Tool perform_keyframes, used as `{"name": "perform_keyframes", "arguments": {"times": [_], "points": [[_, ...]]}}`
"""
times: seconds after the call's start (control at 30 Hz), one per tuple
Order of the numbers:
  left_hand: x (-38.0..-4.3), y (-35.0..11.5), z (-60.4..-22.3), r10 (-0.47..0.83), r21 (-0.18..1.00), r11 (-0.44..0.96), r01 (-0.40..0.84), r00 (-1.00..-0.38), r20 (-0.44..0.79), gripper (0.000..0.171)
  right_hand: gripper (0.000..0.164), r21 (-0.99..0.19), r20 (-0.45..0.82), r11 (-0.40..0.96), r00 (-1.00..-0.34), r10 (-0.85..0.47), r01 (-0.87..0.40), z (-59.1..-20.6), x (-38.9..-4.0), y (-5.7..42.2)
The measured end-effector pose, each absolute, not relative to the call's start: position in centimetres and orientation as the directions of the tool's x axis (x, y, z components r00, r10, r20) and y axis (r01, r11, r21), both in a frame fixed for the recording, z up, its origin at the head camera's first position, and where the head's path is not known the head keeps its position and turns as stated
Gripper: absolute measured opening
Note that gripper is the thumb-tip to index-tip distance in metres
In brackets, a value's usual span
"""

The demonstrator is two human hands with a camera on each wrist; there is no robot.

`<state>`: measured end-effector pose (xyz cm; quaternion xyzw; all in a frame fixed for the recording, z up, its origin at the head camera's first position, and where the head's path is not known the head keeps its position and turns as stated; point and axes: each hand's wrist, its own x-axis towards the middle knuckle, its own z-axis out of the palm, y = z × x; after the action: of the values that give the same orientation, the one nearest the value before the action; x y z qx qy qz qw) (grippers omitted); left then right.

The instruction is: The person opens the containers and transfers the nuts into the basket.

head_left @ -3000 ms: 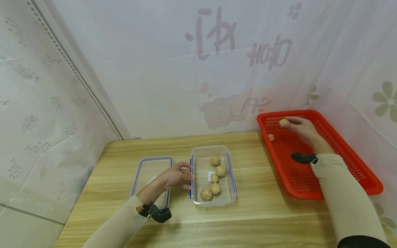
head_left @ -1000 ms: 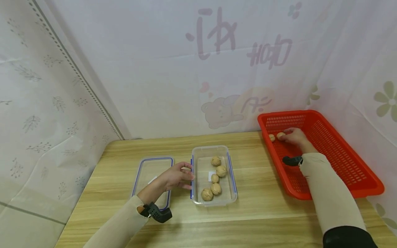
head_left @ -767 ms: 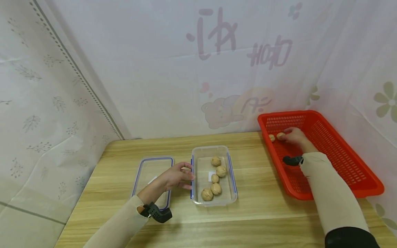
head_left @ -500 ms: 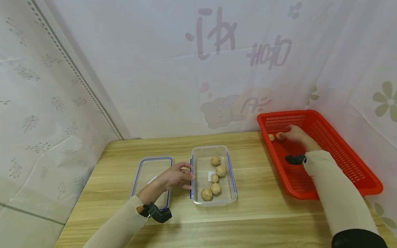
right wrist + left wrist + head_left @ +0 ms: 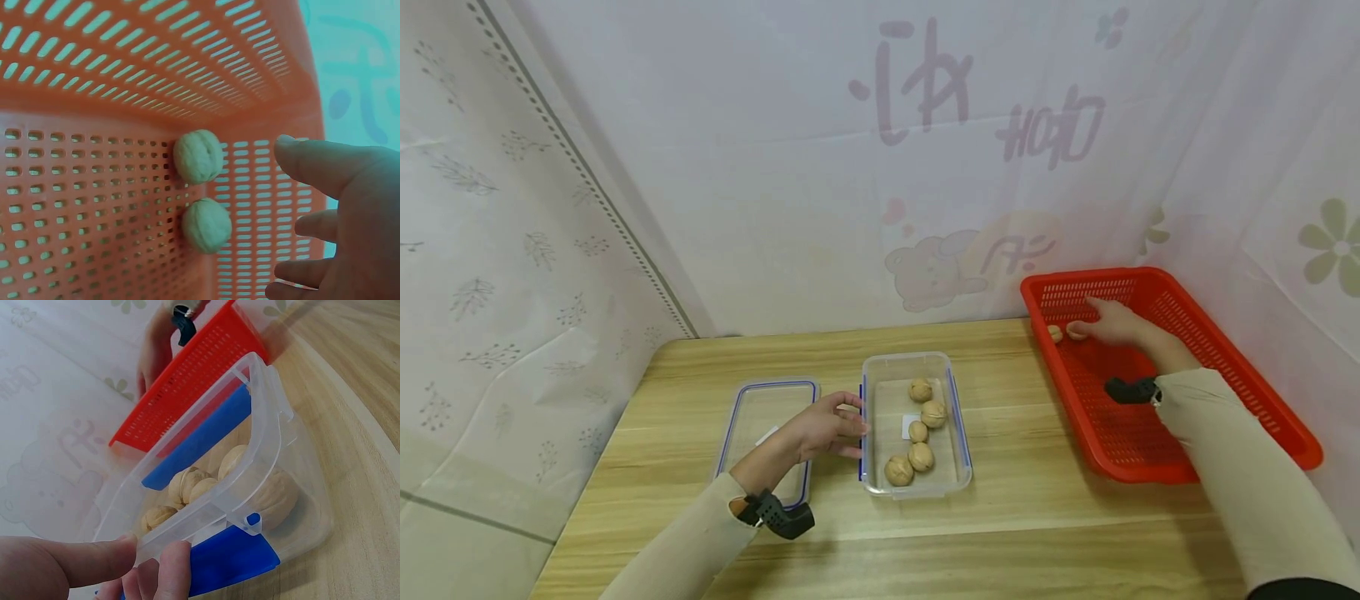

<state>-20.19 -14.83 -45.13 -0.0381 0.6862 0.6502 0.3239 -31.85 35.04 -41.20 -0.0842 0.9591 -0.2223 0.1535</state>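
Note:
In the red plastic basket [image 5: 1150,454], my right hand [image 5: 1116,325] hovers with its fingers spread. Two walnuts lie in the basket's far left corner, a left walnut [image 5: 1055,334] and a right walnut [image 5: 207,225]. The right wrist view shows a gap between the fingertips [image 5: 289,141] and both nuts. At the left side of a clear plastic box [image 5: 887,371], my left hand [image 5: 827,427] rests its fingers against the wall and blue latch [image 5: 231,561]. Several walnuts [image 5: 921,457] sit inside this open-topped box.
A clear lid [image 5: 775,385] with a blue seal lies left of the box, partly under the left forearm. All stand on a wooden table [image 5: 970,550]. Printed cloth [image 5: 775,208] hangs behind and at both sides.
Three seconds ago my right hand pinched a walnut above the basket. It lowered the walnut beside the other one, let go and drew slightly away. The left hand stays put.

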Motion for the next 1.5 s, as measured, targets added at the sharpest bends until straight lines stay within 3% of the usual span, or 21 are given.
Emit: {"name": "perform_keyframes", "arguments": {"times": [0.27, 0.97, 1.5], "points": [[-20.2, -14.9, -45.3, 0.369, 0.864, 0.149, -0.481, -0.784, -0.5, 0.045, 0.082, -0.407, -0.207, 0.896, -0.937, -0.282, -0.179, -39.9, -30.8, 34.1], [-20.2, -14.8, -45.1, 0.378, 0.863, 0.151, -0.482, -0.779, -0.501, 0.046, 0.084, -0.451, -0.127, 0.843, -0.914, -0.385, -0.293, -36.4, -28.3, 29.6], [-20.2, -14.9, -45.1, 0.384, 0.867, 0.143, -0.478, -0.78, -0.494, 0.044, 0.085, -0.366, -0.065, 0.838, -0.887, -0.458, -0.405, -35.6, -26.0, 24.6]]}}
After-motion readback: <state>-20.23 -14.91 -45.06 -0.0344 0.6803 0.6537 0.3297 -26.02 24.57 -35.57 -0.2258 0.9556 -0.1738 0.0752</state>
